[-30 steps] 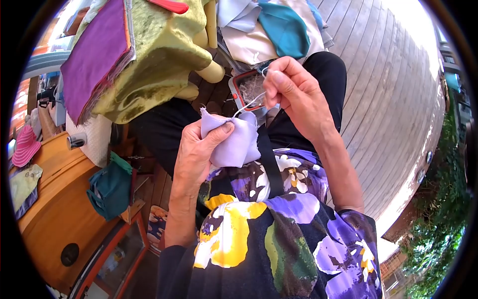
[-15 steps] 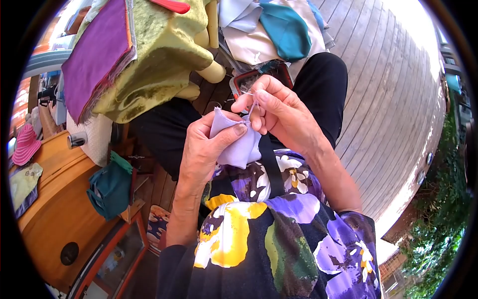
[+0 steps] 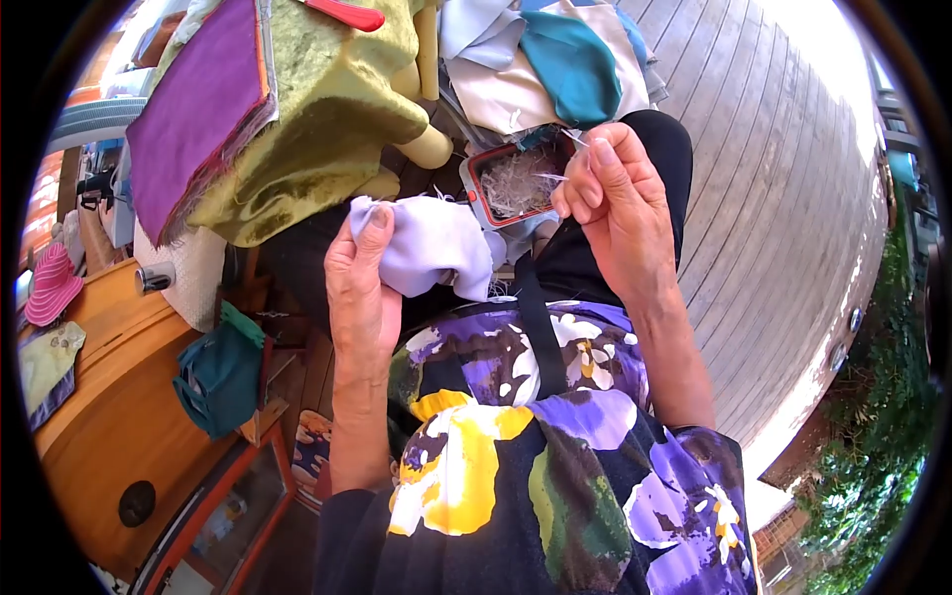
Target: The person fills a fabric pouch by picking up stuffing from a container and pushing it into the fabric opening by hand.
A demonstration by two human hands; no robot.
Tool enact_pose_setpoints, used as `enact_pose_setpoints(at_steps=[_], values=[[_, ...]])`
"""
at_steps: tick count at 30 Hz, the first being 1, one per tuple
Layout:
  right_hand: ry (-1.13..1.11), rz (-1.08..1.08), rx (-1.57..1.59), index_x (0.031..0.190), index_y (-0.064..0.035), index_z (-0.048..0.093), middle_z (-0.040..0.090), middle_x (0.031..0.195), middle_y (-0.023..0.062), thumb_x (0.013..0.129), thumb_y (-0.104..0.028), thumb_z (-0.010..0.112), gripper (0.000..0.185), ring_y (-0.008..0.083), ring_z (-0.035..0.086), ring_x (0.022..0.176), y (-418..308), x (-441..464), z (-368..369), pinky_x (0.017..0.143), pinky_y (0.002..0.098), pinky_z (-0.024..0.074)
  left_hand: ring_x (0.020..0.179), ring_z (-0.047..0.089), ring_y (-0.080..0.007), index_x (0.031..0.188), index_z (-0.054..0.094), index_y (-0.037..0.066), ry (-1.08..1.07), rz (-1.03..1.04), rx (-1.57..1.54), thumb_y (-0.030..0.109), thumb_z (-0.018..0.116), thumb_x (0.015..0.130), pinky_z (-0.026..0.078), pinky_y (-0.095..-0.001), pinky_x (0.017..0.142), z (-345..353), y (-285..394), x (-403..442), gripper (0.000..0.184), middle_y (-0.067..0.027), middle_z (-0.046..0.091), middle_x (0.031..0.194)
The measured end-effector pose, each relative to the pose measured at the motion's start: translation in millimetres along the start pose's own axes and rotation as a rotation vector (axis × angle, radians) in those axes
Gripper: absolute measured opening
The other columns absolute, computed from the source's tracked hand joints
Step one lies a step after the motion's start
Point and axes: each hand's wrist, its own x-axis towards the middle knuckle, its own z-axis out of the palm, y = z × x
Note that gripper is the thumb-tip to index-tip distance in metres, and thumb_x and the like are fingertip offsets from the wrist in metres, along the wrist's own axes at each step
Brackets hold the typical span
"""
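My left hand [image 3: 362,273] is closed on a corner of a pale lavender piece of fabric [image 3: 431,243], thumb on top, and the cloth droops toward the middle of my lap. My right hand [image 3: 620,193] is raised to the right, apart from the cloth. Its fingers are pinched together, with thin pale threads [image 3: 551,177] sticking out of them. Just left of these fingers, between my knees, sits a red-rimmed container [image 3: 474,188] holding a tangle of thread scraps [image 3: 518,183].
Folded cloths in white and teal [image 3: 570,64] lie beyond the container. At upper left, olive velvet [image 3: 307,129] drapes over furniture, with a purple cloth stack [image 3: 198,109] and a red-handled tool [image 3: 349,14] on it. A wooden deck [image 3: 773,198] stretches to the right.
My hands have moved apart: the left went left with the fabric, which now hangs more spread out. My right hand moved right, away from the cloth, with threads, uncovering the container.
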Motion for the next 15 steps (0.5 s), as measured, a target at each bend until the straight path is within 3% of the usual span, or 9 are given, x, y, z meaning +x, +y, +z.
enact_pose_setpoints(at_steps=[2, 3, 5, 6, 8, 9, 12, 15], values=[[0.030, -0.027, -0.328, 0.103, -0.0020, 0.058, 0.050, 0.071, -0.0016, 0.099, -0.019, 0.051, 0.019, 0.0071, 0.049, 0.064, -2.9, 3.8, -5.9, 0.064, 0.0240, 0.0450, 0.084, 0.059, -0.0072, 0.098, 0.063, 0.003, -0.090, -0.091, 0.086, 0.016, 0.063, 0.090, 0.046, -0.0234, 0.080, 3.9, 0.5, -3.8, 0.015, -0.0012, 0.064, 0.092], [0.029, -0.026, -0.325, 0.103, -0.0020, 0.058, 0.050, 0.071, -0.0016, 0.099, -0.019, 0.051, 0.019, 0.0071, 0.049, 0.064, 0.7, 4.9, -4.5, 0.064, 0.0240, 0.0450, 0.082, 0.058, -0.0058, 0.097, 0.063, 0.002, -0.149, -0.125, 0.083, 0.015, 0.064, 0.089, 0.046, -0.0225, 0.078, 9.3, 3.1, -6.5, 0.015, -0.0006, 0.064, 0.089], [-0.089, -0.084, -0.674, 0.110, -0.0014, 0.061, 0.055, 0.078, -0.0010, 0.097, -0.018, 0.055, 0.022, 0.0072, 0.053, 0.071, 7.9, 7.4, -0.1, 0.067, 0.0231, 0.0464, 0.081, 0.058, -0.0055, 0.097, 0.063, 0.002, -0.179, -0.140, 0.104, 0.015, 0.064, 0.089, 0.046, -0.0220, 0.076, 14.0, 3.3, -8.9, 0.015, -0.0006, 0.064, 0.089], [-0.100, 0.087, -0.577, 0.110, -0.0030, 0.063, 0.059, 0.083, 0.0018, 0.091, -0.018, 0.062, 0.024, 0.0108, 0.057, 0.077, 9.7, 2.9, 6.7, 0.072, 0.0250, 0.0479, 0.080, 0.058, -0.0053, 0.096, 0.063, 0.002, -0.208, -0.155, 0.126, 0.015, 0.064, 0.089, 0.046, -0.0215, 0.075, 15.3, 2.4, -9.3, 0.015, -0.0006, 0.064, 0.088], [-0.280, 0.009, -0.802, 0.110, -0.0038, 0.064, 0.058, 0.087, 0.0004, 0.088, -0.016, 0.066, 0.025, 0.0084, 0.053, 0.085, 17.8, 0.0, 13.6, 0.078, 0.0237, 0.0432, 0.080, 0.057, -0.0047, 0.096, 0.062, 0.002, -0.236, -0.146, 0.156, 0.015, 0.065, 0.089, 0.045, -0.0204, 0.075, 14.6, -1.4, -8.6, 0.015, -0.0008, 0.063, 0.087], [-0.337, -0.057, -0.886, 0.101, -0.0037, 0.066, 0.057, 0.086, 0.0009, 0.084, -0.014, 0.070, 0.021, 0.0089, 0.052, 0.083, 22.7, 0.2, 15.0, 0.077, 0.0246, 0.0431, 0.080, 0.057, -0.0045, 0.095, 0.063, 0.002, -0.232, -0.122, 0.143, 0.015, 0.064, 0.089, 0.044, -0.0200, 0.075, 16.5, -3.1, -9.1, 0.014, -0.0008, 0.063, 0.087], [-0.237, -0.061, -0.838, 0.091, -0.0022, 0.066, 0.061, 0.083, 0.0068, 0.081, -0.020, 0.072, 0.021, 0.0168, 0.059, 0.077, 36.7, -0.6, 6.4, 0.069, 0.0299, 0.0464, 0.080, 0.056, -0.0048, 0.094, 0.063, 0.002, -0.199, -0.095, 0.109, 0.016, 0.063, 0.090, 0.043, -0.0199, 0.076, 16.5, -3.6, -9.3, 0.015, -0.0013, 0.063, 0.086], [-0.202, 0.055, -0.698, 0.087, -0.0024, 0.063, 0.060, 0.079, 0.0023, 0.082, -0.020, 0.071, 0.020, 0.0105, 0.056, 0.076, 36.2, -6.8, 11.1, 0.069, 0.0265, 0.0449, 0.080, 0.056, -0.0057, 0.092, 0.065, 0.001, -0.125, -0.059, 0.078, 0.018, 0.062, 0.091, 0.043, -0.0209, 0.077, 19.8, -2.4, -9.3, 0.017, -0.0027, 0.064, 0.086]])
